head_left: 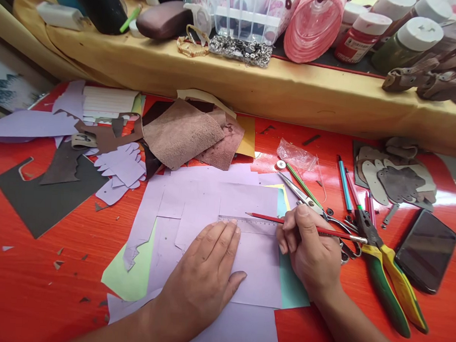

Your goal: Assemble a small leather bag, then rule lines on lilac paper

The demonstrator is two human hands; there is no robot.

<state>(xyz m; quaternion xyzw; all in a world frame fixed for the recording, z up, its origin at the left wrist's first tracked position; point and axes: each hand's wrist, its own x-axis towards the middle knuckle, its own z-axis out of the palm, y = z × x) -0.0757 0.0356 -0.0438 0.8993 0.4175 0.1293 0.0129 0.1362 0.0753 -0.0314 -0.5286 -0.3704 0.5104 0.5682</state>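
Note:
My left hand (204, 271) lies flat with its fingers stretched out on purple paper (254, 273). Its fingertips touch the left end of a clear ruler (256, 225) that lies across the sheet. A red pencil (263, 217) is gripped in my right hand (311, 250), its point directed left just above the ruler's edge. More purple sheets, some with notched edges, lie beneath and around, along with green paper (133, 272) and teal paper (293, 285). Scissors (306, 197) lie beyond my right hand, partly hidden by it.
Pliers (388, 269) with yellow-green handles and a black phone (426, 250) lie at the right. Leather pieces (184, 131) are heaped at the back, cut shapes (397, 178) at the far right. Paint jars (364, 36) and a clear divided box (250, 15) stand on the raised ledge.

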